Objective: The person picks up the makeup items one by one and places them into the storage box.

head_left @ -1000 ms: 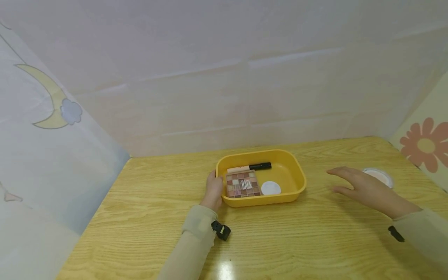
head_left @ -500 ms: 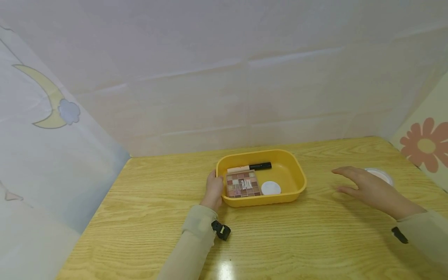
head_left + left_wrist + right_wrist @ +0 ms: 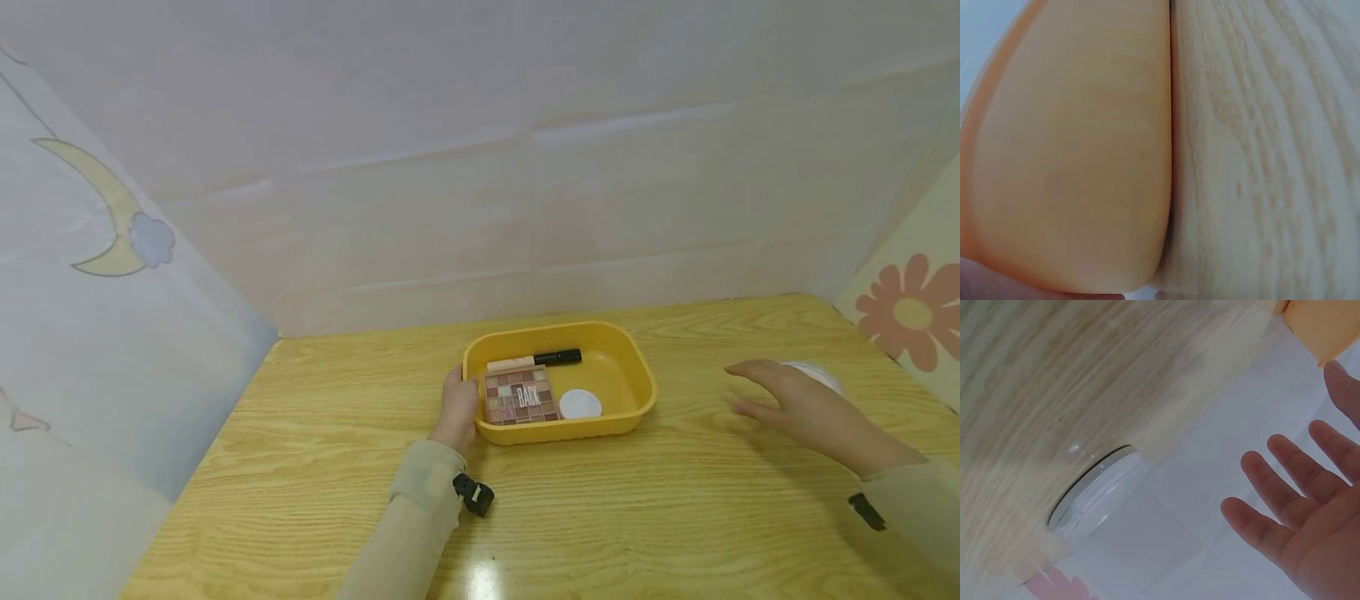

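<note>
A yellow plastic basket stands on the wooden table, and my left hand grips its left end. Inside lie a square eyeshadow palette lettered "BACK", a cosmetic tube with a beige body and black cap, and a small round white jar. The basket's smooth outer wall fills much of the left wrist view. Over the table at the right, my right hand is held with fingers spread and nothing in them. It partly hides a round clear-and-white container in the head view.
Bare wood grain of the table runs around the basket. A pale sheet rises behind the far edge, with a moon print at left and a flower print at right.
My right hand has drifted slightly right, away from the basket, covering more of the round container. My left hand and the basket stay in place.
</note>
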A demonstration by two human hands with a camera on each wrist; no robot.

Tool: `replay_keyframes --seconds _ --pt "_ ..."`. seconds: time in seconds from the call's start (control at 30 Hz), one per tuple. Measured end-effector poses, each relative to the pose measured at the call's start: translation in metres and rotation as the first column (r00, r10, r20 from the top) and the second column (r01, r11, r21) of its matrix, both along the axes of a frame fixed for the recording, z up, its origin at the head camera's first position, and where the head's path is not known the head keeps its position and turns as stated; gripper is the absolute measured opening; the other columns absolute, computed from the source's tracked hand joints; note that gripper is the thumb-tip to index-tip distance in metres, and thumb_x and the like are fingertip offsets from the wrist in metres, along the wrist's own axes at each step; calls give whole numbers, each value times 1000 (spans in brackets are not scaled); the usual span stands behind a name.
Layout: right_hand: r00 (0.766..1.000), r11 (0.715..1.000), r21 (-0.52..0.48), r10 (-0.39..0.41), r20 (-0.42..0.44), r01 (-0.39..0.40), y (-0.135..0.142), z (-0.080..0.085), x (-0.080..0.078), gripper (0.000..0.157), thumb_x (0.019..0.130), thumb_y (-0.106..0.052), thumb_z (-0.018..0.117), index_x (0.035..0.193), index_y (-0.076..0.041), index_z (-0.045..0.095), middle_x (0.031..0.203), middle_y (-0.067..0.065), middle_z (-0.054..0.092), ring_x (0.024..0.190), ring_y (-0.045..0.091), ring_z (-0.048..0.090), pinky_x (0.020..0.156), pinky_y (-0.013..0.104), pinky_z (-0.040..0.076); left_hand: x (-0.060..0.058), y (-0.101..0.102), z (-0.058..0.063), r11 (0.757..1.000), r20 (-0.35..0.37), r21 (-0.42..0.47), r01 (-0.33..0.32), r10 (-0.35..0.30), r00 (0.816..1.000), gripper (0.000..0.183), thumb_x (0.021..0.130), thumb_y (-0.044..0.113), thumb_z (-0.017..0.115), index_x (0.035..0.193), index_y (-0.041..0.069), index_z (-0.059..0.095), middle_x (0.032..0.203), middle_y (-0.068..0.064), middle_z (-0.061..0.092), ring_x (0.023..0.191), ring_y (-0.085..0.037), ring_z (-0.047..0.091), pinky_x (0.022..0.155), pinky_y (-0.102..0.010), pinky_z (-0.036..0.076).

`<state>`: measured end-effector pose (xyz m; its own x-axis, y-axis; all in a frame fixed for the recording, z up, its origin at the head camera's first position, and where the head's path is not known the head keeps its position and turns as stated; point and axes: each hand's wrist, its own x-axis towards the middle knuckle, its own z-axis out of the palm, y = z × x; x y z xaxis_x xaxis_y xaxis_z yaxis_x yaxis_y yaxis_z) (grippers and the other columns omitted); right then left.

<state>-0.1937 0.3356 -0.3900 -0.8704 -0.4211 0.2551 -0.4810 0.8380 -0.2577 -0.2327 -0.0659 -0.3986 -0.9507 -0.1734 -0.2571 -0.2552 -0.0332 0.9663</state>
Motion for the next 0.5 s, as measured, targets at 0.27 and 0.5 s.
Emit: replay_keyframes --seconds 0.27,0.5 --pt "998 1000 4 -29 48 29 3 1 -1 53 85 -14 74 126 13 53 120 37 54 106 54 52 82 62 46 1 0 0 1000 1 -1 -6 6 1000 48 101 -1 32 148 -7 27 151 -24 31 141 -37 26 115 -51 24" --pt "998 999 4 -47 39 47 4 0 0 53 84 -13 75 124 14 54 119 39 54 102 54 54 80 61 46 2 0 1 1000 -8 -3 -6 6 1000 49 101 -1 31 149 -8 26 151 -24 30 140 -38 26 114 -52 23"
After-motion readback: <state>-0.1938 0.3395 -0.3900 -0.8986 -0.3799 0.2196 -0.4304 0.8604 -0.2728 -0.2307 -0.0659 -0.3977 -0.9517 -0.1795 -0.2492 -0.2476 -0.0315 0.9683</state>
